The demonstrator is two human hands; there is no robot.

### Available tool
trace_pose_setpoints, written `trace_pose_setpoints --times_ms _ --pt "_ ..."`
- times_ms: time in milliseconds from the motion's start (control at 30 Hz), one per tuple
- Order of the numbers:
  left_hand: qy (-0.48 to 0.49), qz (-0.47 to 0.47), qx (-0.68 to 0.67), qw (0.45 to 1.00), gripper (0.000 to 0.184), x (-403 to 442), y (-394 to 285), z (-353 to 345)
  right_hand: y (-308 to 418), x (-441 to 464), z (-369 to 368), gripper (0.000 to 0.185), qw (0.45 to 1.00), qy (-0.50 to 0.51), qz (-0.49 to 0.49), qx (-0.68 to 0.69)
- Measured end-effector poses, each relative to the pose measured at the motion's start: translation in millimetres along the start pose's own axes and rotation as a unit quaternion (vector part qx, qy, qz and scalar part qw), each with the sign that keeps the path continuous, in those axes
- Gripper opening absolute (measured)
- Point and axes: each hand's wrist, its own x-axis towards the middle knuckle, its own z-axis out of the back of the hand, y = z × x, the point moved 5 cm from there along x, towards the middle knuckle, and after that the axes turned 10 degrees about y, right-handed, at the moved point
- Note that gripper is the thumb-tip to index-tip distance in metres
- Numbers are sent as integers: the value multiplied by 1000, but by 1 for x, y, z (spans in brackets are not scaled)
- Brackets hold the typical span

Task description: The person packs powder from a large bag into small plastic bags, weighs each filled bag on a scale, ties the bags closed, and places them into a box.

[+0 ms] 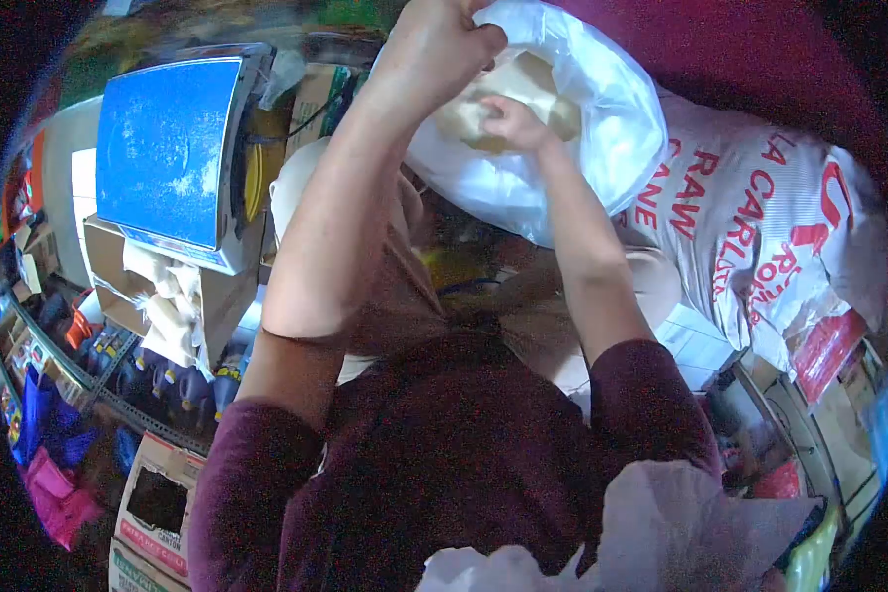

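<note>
A large translucent white plastic bag (617, 118) stands open at the top centre, with pale contents (533, 84) inside. My left hand (449, 44) is at its upper left rim, fingers curled closed. The hand partly runs out of the top of the view, so what it grips is hidden. My right hand (518, 123) reaches down inside the bag's mouth, its fingers bent together against the pale contents. I cannot make out what is between them.
A white sack with red lettering (750, 217) leans at the right. To the left are a blue-topped appliance (168, 148), an open cardboard box (118, 261) and shelves of bottles (183, 385). Printed cartons (158, 503) stand lower left. Torn pale paper (661, 523) lies near my body.
</note>
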Motion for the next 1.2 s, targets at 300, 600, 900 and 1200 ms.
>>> trace_pose_setpoints --times_ms 300,600,900,1200 --pt "6 0 49 999 61 -3 4 4 115 -102 69 55 994 -101 -24 -26" --pt "-41 -142 202 968 57 8 26 -4 258 -170 115 50 924 -234 46 -300" --pt "6 58 -33 998 47 2 30 -8 308 -145 124 46 911 -126 -33 -391" --pt "-22 -165 153 974 56 25 63 -12 333 -125 115 30 768 -93 -111 -624"
